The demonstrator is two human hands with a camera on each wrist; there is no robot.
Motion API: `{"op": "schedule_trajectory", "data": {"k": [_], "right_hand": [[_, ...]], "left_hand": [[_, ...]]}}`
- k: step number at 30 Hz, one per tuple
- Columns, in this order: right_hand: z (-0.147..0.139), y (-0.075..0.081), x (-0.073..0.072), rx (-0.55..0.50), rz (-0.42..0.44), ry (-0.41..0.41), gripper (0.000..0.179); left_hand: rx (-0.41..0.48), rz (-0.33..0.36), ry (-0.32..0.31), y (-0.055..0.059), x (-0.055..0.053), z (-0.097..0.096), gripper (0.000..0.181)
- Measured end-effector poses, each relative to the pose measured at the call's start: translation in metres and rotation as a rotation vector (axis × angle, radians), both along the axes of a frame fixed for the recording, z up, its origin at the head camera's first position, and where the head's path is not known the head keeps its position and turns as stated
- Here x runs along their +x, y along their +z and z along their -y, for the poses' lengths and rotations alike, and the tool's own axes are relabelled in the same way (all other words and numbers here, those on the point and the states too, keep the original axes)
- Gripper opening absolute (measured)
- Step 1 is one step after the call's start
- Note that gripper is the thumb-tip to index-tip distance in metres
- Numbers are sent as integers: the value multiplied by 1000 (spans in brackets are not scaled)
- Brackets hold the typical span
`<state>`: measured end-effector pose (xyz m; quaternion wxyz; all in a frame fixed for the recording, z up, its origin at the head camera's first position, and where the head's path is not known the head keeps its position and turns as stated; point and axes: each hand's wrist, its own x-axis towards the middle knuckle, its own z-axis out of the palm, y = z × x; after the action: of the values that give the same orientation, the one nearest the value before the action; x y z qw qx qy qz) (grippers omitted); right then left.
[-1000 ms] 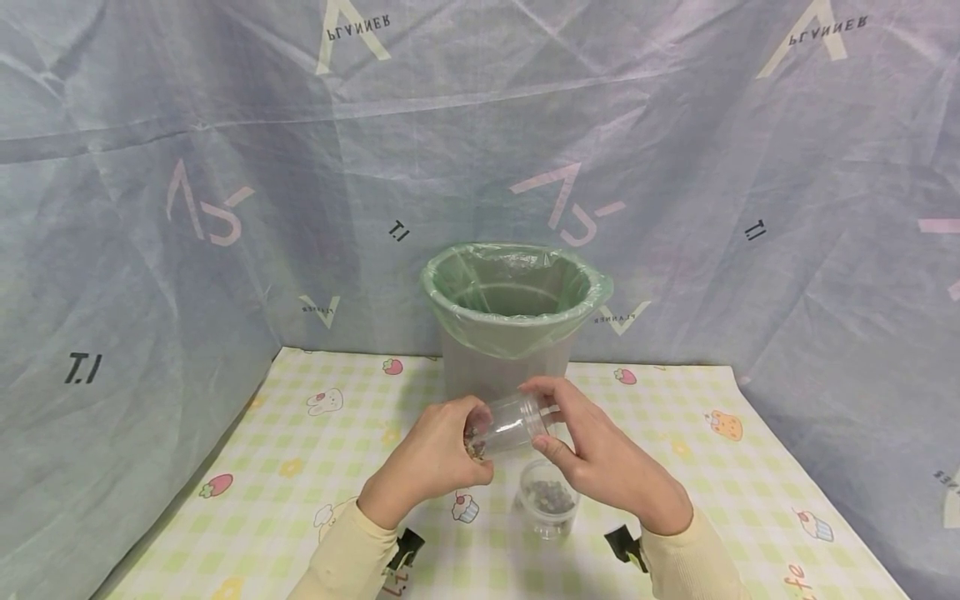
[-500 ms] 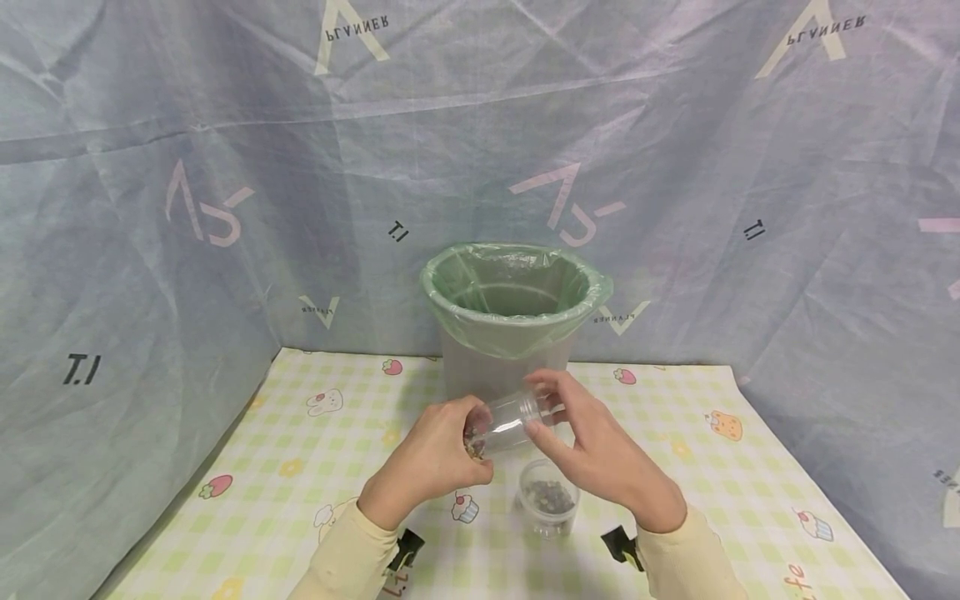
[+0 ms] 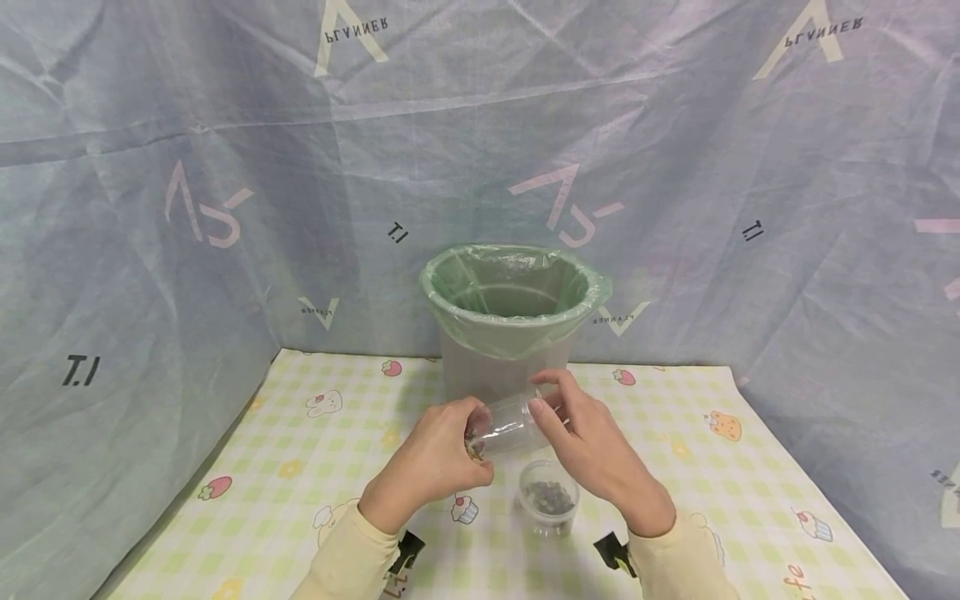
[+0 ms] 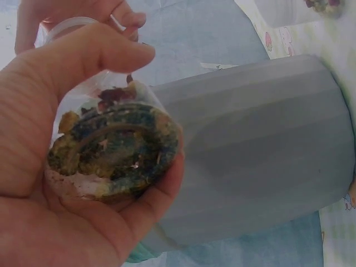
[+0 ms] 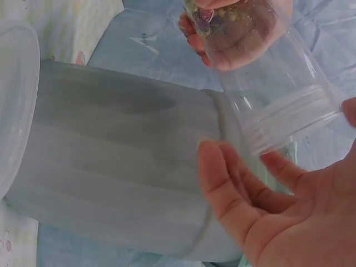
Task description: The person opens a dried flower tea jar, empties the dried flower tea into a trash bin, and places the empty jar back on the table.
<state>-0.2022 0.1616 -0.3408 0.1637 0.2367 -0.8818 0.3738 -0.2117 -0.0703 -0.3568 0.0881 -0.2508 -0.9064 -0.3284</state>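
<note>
My left hand (image 3: 435, 450) grips the base end of a clear plastic jar (image 3: 506, 423), tilted sideways with its mouth toward the right. Dried, mixed-colour plant pieces (image 4: 111, 150) lie at the jar's base end, seen through the plastic in the left wrist view. Around the mouth end, my right hand (image 3: 592, 437) has its fingers loosely bent and spread. In the right wrist view, some fingers (image 5: 219, 192) stand apart from the jar's rim; whether the thumb touches it I cannot tell. Just below the hands, a clear tub (image 3: 549, 518) holds dark, small bits.
Behind the hands stands a grey bin (image 3: 487, 371) with a green plastic liner (image 3: 517, 333) folded over its rim. The table has a green-and-white checked cloth (image 3: 360, 442). A grey-blue fabric (image 3: 300, 192) hangs at the back and sides.
My right hand has shifted round the jar's mouth, its thumb moving upward and its fingers loosening. The left hand and the jar have stayed nearly in place.
</note>
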Motion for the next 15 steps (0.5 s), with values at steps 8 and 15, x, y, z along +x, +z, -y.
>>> {"op": "schedule_trajectory", "data": {"k": [8,15], "right_hand": [[3,-2,1,-21,75,-94,36],[4,-2,1,-13,103,-144,35]], "left_hand": [[-6,-3,13,1,1,-1,43],[-6,-10,18,1,2,-2,44]]}}
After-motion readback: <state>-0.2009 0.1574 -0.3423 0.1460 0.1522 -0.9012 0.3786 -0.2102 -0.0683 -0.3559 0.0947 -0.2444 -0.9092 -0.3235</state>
